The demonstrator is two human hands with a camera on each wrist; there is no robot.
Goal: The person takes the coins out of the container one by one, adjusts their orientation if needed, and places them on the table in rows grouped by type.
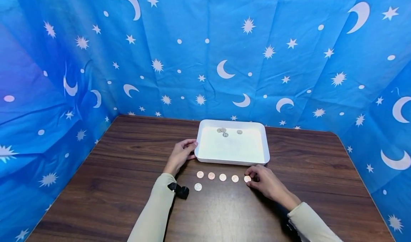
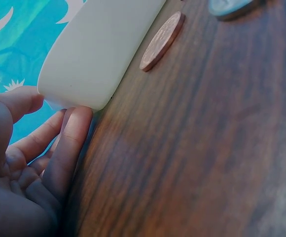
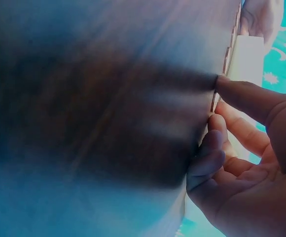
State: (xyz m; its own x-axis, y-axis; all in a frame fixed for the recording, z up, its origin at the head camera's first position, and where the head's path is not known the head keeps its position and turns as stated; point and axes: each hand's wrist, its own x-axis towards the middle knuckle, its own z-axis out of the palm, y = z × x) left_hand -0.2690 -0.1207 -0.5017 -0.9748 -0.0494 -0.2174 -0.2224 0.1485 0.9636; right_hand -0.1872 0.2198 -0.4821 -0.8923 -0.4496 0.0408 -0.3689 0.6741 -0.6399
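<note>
A shallow white tray (image 1: 231,161) stands toward the back of the table. My left hand (image 1: 180,155) holds its left side, the thumb at the rim and the fingertips low against the wall in the left wrist view. Several copper pennies lie in a row in front of the tray. My right hand (image 1: 267,182) pinches the rightmost penny (image 1: 247,179) between thumb and fingers, at table level. Another penny (image 1: 223,177) lies mid-row. Below the row's left end is a silver coin (image 1: 198,187). Several silver coins (image 1: 225,135) lie inside the tray near its far wall.
The dark wood-grain table (image 1: 128,156) ends at a blue curtain (image 1: 192,56) with moons and stars, which hangs behind it and on both sides. A black strap device (image 1: 182,192) sits on my left wrist, close to the silver coin.
</note>
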